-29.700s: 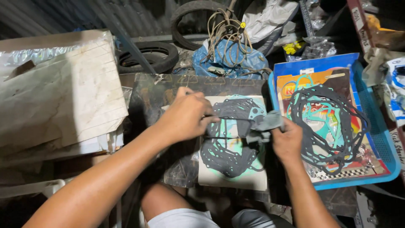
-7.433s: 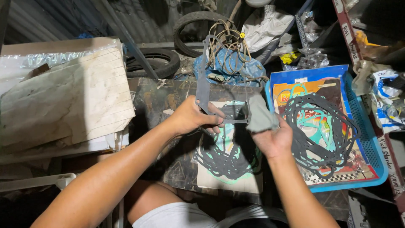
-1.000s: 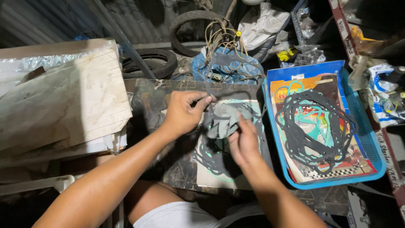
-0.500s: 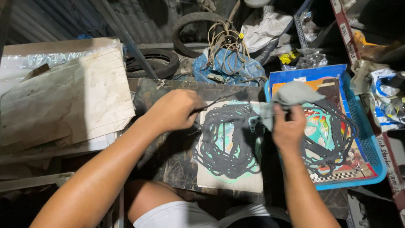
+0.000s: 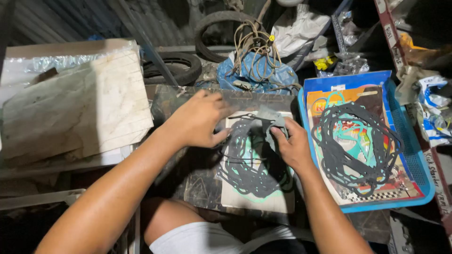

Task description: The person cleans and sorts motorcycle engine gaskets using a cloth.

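Note:
A pile of thin black gaskets [image 5: 252, 169] lies on a pale card [image 5: 258, 202] in front of me, on a dark board. My left hand [image 5: 200, 120] presses flat on the card's upper left edge and the gaskets there. My right hand [image 5: 293, 146] grips a grey rag [image 5: 272, 126] and holds it against the top of the gasket pile. To the right, a blue plastic tray [image 5: 412, 155] holds more black gaskets [image 5: 358, 150] spread over a colourful printed card.
Worn cardboard sheets [image 5: 70, 108] lie stacked at the left. Two tyres [image 5: 174, 66], a blue bag with coiled cord [image 5: 256, 66] and white plastic bags [image 5: 301, 28] sit behind the board. Packets [image 5: 431, 99] crowd the right edge.
My right hand has come back from above the blue tray to the gasket pile, bringing the rag down onto it. My left hand stays on the card's upper left.

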